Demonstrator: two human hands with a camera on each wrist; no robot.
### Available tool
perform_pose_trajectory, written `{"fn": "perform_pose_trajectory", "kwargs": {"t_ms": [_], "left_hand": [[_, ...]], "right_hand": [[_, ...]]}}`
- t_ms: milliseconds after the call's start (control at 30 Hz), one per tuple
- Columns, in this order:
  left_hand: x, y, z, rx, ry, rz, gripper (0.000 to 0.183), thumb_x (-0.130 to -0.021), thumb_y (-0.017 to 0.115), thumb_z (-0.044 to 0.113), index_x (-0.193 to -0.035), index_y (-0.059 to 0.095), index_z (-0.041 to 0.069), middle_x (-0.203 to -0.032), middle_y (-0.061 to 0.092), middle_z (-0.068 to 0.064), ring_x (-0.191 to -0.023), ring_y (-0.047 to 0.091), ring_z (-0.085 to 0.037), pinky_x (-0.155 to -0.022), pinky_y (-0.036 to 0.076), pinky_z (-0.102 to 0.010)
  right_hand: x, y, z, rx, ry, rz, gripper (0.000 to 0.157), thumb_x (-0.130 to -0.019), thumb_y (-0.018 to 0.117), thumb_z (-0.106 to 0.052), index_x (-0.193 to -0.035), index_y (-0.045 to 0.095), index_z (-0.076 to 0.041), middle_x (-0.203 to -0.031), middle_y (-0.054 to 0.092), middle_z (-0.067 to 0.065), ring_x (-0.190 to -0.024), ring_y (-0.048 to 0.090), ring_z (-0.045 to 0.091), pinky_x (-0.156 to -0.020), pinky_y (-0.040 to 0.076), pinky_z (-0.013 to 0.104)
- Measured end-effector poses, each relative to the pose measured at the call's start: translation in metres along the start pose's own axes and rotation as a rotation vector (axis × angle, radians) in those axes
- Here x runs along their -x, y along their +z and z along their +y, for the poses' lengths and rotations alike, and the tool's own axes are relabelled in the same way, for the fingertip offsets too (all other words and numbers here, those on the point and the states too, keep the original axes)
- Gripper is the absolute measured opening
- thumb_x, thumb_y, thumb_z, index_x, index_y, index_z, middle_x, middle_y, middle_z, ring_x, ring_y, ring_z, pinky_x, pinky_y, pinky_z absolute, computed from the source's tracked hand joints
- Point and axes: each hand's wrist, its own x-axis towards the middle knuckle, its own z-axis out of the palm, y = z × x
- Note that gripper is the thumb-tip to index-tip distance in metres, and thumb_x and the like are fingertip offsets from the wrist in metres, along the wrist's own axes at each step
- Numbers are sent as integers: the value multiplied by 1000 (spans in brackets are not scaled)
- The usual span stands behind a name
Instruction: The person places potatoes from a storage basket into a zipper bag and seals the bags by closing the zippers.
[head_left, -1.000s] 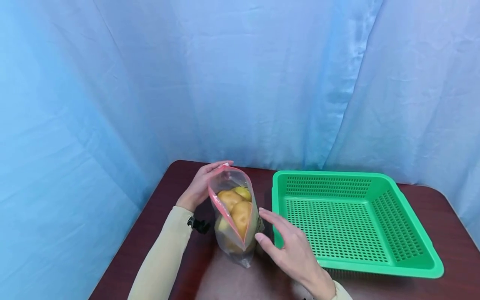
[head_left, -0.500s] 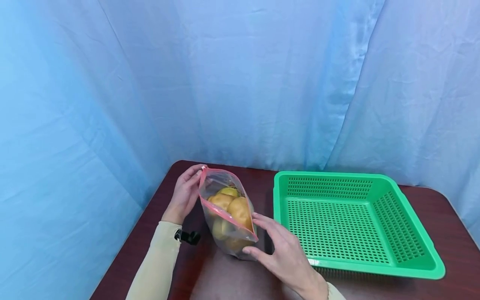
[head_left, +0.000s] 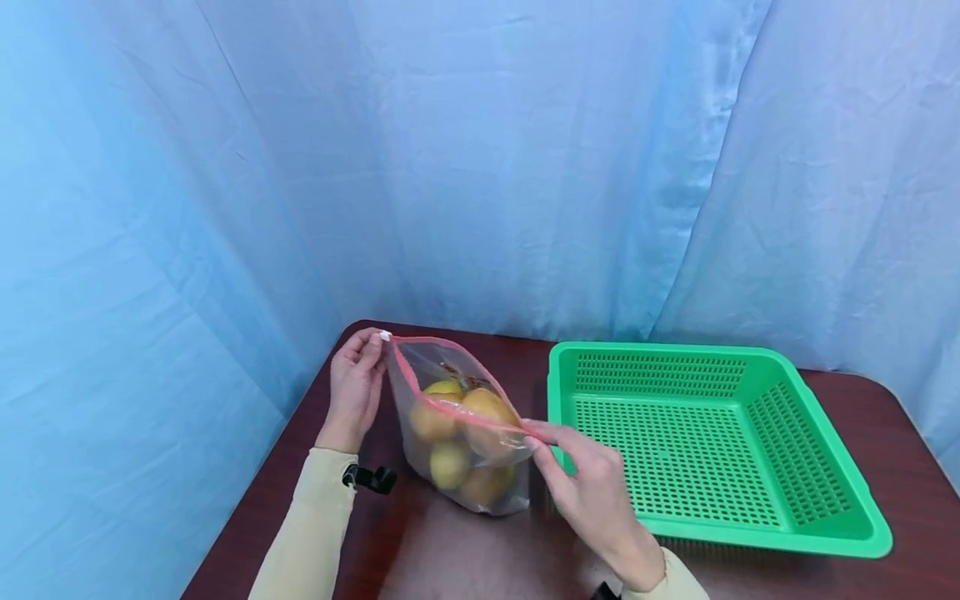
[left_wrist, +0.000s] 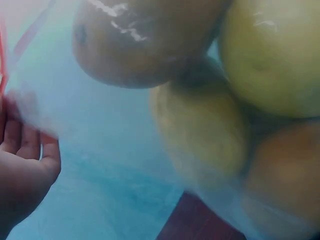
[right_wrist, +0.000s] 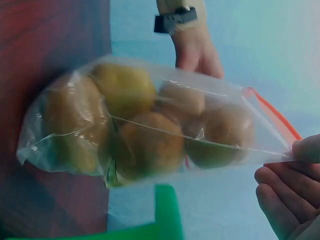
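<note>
A clear zip bag (head_left: 517, 493) with a pink zip strip stands on the table, its mouth spread apart. Inside lie several round yellow and brownish-yellow fruits (head_left: 448, 465), pressed together at the bottom. At the far left corner, by the white slider (head_left: 386, 336), my left hand (head_left: 356, 385) pinches the strip between thumb and fingers. My right hand (head_left: 596, 483) pinches the opposite corner, nearer the basket. The right wrist view shows that corner drawn out between thumb (right_wrist: 306, 149) and index finger, the plastic stretched taut. Fruits (left_wrist: 200, 125) seen through plastic fill much of the left wrist view.
A green perforated basket (head_left: 750, 540) stands right of the bag, close to my right hand. Both rest on a dark reddish-brown table (head_left: 450, 567). Light blue curtains (head_left: 480, 167) hang behind and to the left.
My left hand has moved left with the slider corner. My right hand, earlier beside the bag with fingers apart, now pinches the other corner; the bag has turned and its mouth has narrowed.
</note>
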Motion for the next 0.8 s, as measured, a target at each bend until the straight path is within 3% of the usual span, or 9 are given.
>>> {"fn": "perform_pose_trajectory", "kwargs": {"t_ms": [200,367,533,667,800], "left_hand": [[13,-6,10,30,65,93,10,-106,57,5,-101,66,5,-97,67,-5,-92,64,-15,-82,54,-24],[36,-7,17,56,141,170,7,-104,60,6,-102,65,1,-97,66,-6,-88,62,-14,-80,53,-23],[61,-8,15,45,232,222,7,-104,60,7,-103,64,1,-98,64,-6,-90,60,-15,-83,53,-24],[72,-9,7,27,226,220,7,-104,59,6,-103,66,4,-97,66,-5,-89,61,-13,-82,53,-24],[76,-11,1,-31,203,167,9,-105,58,2,-107,66,2,-101,69,-4,-92,63,-14,-84,54,-25]], "right_hand": [[-22,-13,9,-11,69,23,24,-84,81,5,-106,80,-5,-97,79,4,-81,74,14,-71,54,17],[-38,-20,15,-3,128,11,20,-86,82,-1,-105,82,-9,-94,79,0,-75,71,9,-67,52,16],[-46,-21,21,-21,246,-36,14,-93,79,-11,-106,82,-12,-89,77,-4,-67,64,8,-63,48,17],[-44,-22,29,-30,345,-62,14,-95,77,-16,-108,82,-11,-92,78,-2,-69,65,16,-63,49,19],[-39,-26,37,-50,434,-59,16,-97,75,-19,-110,81,-12,-94,78,0,-73,66,19,-64,49,19]]}}
